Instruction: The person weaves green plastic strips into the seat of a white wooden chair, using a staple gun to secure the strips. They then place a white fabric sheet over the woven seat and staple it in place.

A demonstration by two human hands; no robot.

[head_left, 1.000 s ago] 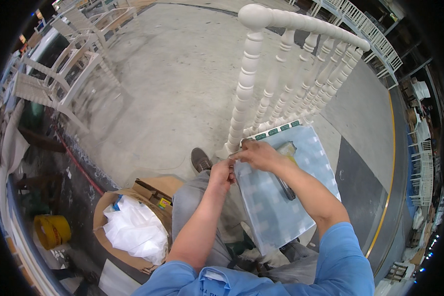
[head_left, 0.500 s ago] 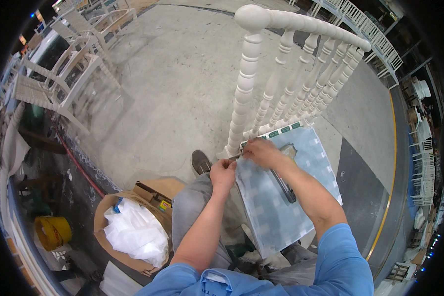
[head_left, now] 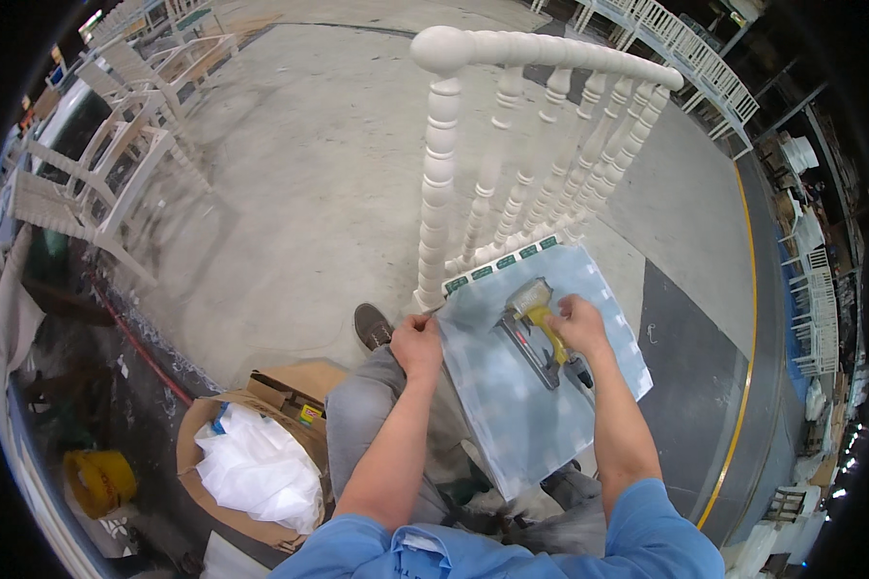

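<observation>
A white chair with a turned-spindle back (head_left: 438,174) stands before me. A bluish translucent sheet (head_left: 512,425) lies across its seat, with green patches along the seat edge by the spindles. At the seat's left corner, my left hand (head_left: 417,345) is closed in a pinch on the sheet's edge. On top of the sheet rests a staple gun (head_left: 531,349) with a grey metal body and yellow handle. My right hand (head_left: 581,326) has its fingers curled at that handle, while the gun still lies on the seat.
By my left leg stands an open cardboard box (head_left: 191,454) holding white wrapping. A yellow bucket (head_left: 101,482) is farther left. White chair frames (head_left: 116,183) line the left side, and more chairs (head_left: 705,72) stand in rows at the far right. A yellow line (head_left: 749,328) runs along the floor.
My right hand has left the seat's left corner and come back to the right, onto the staple gun's handle. My left hand stays at the sheet's edge. The whole view has shifted slightly.
</observation>
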